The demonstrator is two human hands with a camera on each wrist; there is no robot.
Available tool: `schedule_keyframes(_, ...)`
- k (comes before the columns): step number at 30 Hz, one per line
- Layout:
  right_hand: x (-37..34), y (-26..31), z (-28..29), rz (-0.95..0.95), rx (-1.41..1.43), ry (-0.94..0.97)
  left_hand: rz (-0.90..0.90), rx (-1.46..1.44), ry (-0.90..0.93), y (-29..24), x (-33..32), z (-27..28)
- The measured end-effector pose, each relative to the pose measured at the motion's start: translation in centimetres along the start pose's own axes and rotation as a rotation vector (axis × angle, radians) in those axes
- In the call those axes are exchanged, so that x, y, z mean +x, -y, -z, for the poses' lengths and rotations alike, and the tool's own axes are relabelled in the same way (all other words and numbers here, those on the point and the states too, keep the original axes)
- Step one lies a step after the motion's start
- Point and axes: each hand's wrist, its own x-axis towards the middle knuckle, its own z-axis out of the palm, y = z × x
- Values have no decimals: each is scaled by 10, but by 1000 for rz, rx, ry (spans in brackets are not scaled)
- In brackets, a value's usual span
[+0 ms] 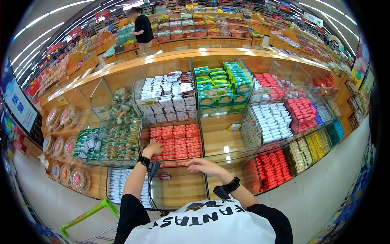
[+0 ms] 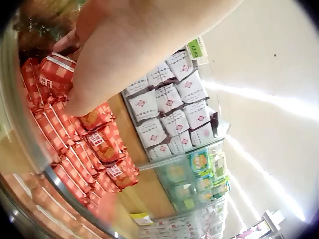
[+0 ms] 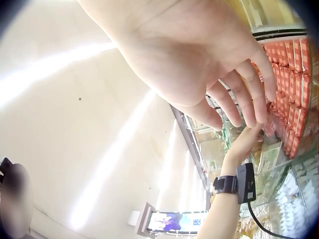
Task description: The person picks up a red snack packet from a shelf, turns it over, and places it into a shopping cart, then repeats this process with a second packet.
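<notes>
Red checked snack packets [image 1: 180, 142] lie in rows in a clear-walled bin at the middle of the display. My left hand [image 1: 152, 148] reaches into the bin's left side. In the left wrist view, thumb and fingers of that hand [image 2: 114, 55] pinch one red snack packet [image 2: 57, 74] at the end of the rows; part of the grip is hidden behind the palm. My right hand [image 1: 203, 166] hovers at the bin's front right corner. The right wrist view shows its fingers [image 3: 244, 102] relaxed and spread, holding nothing.
Behind the red packets stand white packets [image 1: 166, 95] and green-and-blue packs [image 1: 221, 83]. Glass dividers separate the bins. A wooden-floored bin [image 1: 221, 134] lies to the right. A green cart handle [image 1: 87, 215] is at lower left. Another person [image 1: 142, 30] stands beyond the display.
</notes>
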Motion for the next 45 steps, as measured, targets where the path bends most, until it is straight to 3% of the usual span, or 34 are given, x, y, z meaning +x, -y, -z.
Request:
schedule_keyframes(5, -2, 5, -1, -15, -11, -14, -54, -121, -77, -13, -27, 21)
schedule_keyframes(7, 1, 0, -1, -10, -9, -18, -116, -299, -299, -28, -55, 41)
schedule_keyframes(14, 0, 9, -2, 48, -30, -51, -299, -493, -485, -80, -138, 93)
schedule_keyframes(16, 3, 7, -5, 85, -18, -154, -328, -474, -491, -87, -151, 97)
schedule_keyframes(18, 5, 7, -8, 121, -5, -256, -481, -615, -436, -95, -163, 99)
schedule_keyframes(20, 6, 9, -9, 371, -149, -448, -530, -628, -405, -98, -169, 95)
schedule_keyframes(22, 2, 22, -13, 414, -120, -456, -684, -900, -185, -108, -180, 96)
schedule_keyframes(23, 0, 26, -13, 455, -92, -461, -700, -859, -188, -115, -186, 97)
schedule_keyframes(24, -1, 26, -11, 451, -97, -461, -702, -864, -188, -118, -184, 91)
schedule_keyframes(26, -4, 23, -7, 260, 15, -260, -686, -953, -115, -122, -177, 72)
schedule_keyframes(27, -4, 18, -6, 254, 13, -262, -706, -942, -140, -122, -173, 63)
schedule_keyframes(29, -4, 7, -4, 69, -7, -286, -689, -1070, -148, -127, -166, 40)
schedule_keyframes(38, -17, 12, -8, 44, -38, -238, -508, -1564, -235, -143, -171, 4)
schedule_keyframes(40, -18, 15, -8, 85, -63, -179, -549, -1736, -147, -143, -171, -2)
schedule_keyframes(41, -19, 17, -9, 125, -86, -124, -548, -1736, -153, -142, -171, -8)
schedule_keyframes(43, -21, 18, -11, 129, -90, -75, -342, -1617, -89, -137, -174, -17)
schedule_keyframes(45, -21, 16, -13, 122, -113, -6, -369, -1616, -115, -137, -179, -19)
